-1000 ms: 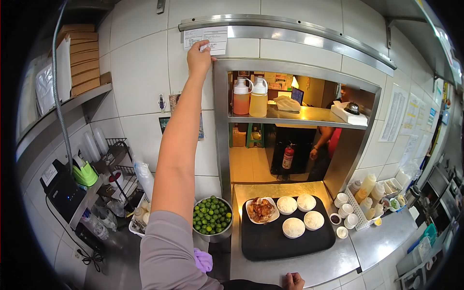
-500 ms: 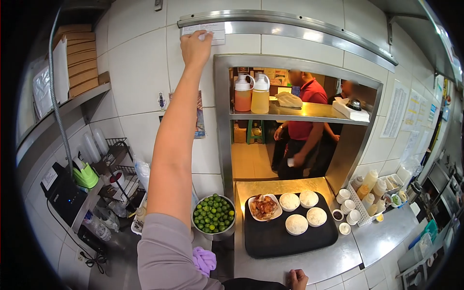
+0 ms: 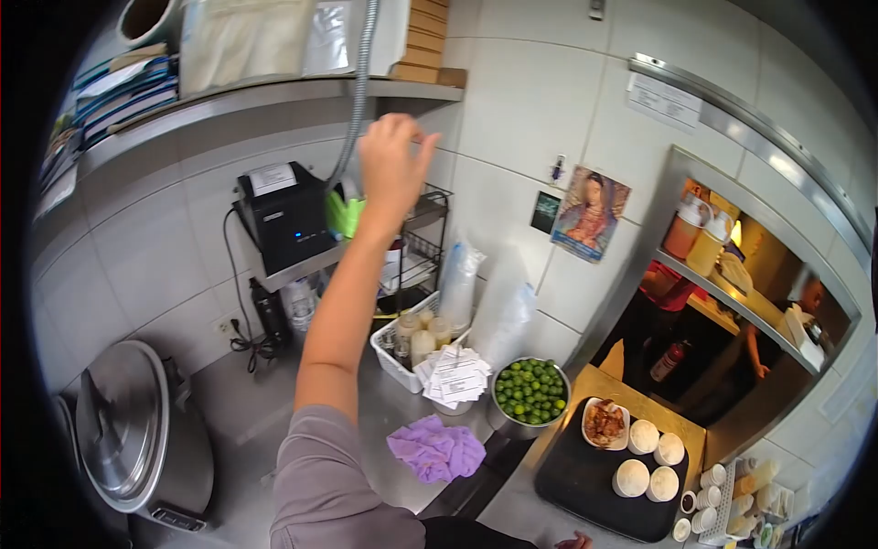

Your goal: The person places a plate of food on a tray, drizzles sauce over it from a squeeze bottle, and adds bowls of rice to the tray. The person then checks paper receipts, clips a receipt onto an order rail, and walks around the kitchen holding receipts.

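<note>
My left hand (image 3: pixel 393 169) is raised in front of the wall and shelf corner, right of the black receipt printer (image 3: pixel 285 220); its fingers are bent and smeared, and whether it holds anything is unclear. Only part of my right hand (image 3: pixel 574 541) shows at the bottom edge, just below the black tray (image 3: pixel 572 489), its fingers curled and blurred. On that tray are four-sided dish of meat (image 3: pixel 604 424) and several bowls of rice (image 3: pixel 631 478). A paper ticket (image 3: pixel 665 102) hangs from the metal rail at the upper right.
A bowl of green limes (image 3: pixel 530 392), a purple cloth (image 3: pixel 437 449), stacked slips (image 3: pixel 455 376) and a white basket (image 3: pixel 395 362) occupy the counter. A large cooker (image 3: pixel 123 430) stands left. A metal shelf (image 3: pixel 229 108) runs overhead. People are visible through the pass-through window.
The view has turned left. My left hand has come away from the ticket at the rail, which stays there, and is now near the printer. My right hand shows less.
</note>
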Motion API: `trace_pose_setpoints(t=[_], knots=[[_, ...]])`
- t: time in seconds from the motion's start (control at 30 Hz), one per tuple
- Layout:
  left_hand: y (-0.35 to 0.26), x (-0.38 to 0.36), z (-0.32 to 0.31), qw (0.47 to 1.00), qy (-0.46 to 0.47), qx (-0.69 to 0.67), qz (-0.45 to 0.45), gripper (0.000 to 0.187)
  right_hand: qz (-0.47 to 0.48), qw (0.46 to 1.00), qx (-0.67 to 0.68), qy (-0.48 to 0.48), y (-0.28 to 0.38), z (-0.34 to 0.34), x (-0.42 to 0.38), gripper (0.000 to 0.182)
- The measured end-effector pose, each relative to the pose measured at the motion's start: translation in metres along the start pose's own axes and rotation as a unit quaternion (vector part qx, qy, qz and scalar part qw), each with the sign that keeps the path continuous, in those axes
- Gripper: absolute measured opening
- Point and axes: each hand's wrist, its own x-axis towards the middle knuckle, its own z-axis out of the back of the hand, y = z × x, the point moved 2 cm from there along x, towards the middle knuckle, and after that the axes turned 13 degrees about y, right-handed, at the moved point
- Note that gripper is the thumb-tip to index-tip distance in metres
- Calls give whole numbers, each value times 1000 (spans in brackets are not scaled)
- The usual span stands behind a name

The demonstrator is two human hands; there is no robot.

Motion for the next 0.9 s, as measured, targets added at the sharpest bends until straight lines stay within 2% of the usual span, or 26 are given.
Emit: trace_pose_setpoints(t=[0.07,0.1,0.13,0.2,0.23,0.27,0.3,0.33,0.37,0.43,0.5,0.53,0.57,0.6,0.63,0.67,0.7,0.73,0.77,0.8,0.87,0.9], knots=[[50,-23,37,990,39,124,59,24,8,1000,17,5,36,-22,0,23],[71,-31,55,978,47,186,87,28,124,988,-49,73,63,-37,5,25],[92,-37,71,961,59,241,124,34,238,955,-113,138,85,-53,7,30],[133,-52,95,919,57,347,177,47,188,965,-63,169,98,-78,19,31],[151,-58,101,897,44,396,191,53,183,958,-47,217,104,-92,25,24],[164,-61,107,881,82,384,262,62,177,949,-32,260,110,-106,31,18],[167,-60,115,884,85,379,259,62,186,936,-37,298,119,-122,35,16],[172,-58,120,873,115,344,325,58,193,924,-41,327,129,-135,39,13],[175,-55,120,860,149,303,383,55,207,894,-101,386,137,-143,43,23],[190,-60,118,928,93,245,265,43,224,857,-170,432,182,-174,33,26],[198,-62,112,963,32,187,192,25,285,813,-214,460,216,-199,29,22],[198,-63,109,968,13,111,225,19,305,787,-257,470,231,-210,29,22],[185,-62,111,963,21,76,259,17,367,768,-233,470,248,-222,27,23],[178,-65,111,977,-1,75,199,17,396,758,-230,465,263,-234,26,23],[174,-68,108,978,-1,-23,205,19,409,752,-241,458,270,-246,31,24],[162,-70,109,972,23,-121,201,21,389,752,-243,473,290,-257,29,27],[143,-73,109,971,26,-132,196,21,407,740,-259,469,309,-269,27,30],[119,-79,109,953,30,-240,181,21,422,726,-275,467,323,-283,27,33],[92,-85,111,924,34,-343,166,22,434,730,-233,473,331,-298,28,34],[64,-91,114,910,34,-377,170,24,446,732,-193,478,339,-313,29,36],[11,-109,118,882,51,-433,179,27,405,737,-70,536,353,-340,29,36],[-11,-119,120,868,68,-456,184,27,405,739,-70,533,355,-351,30,36]])
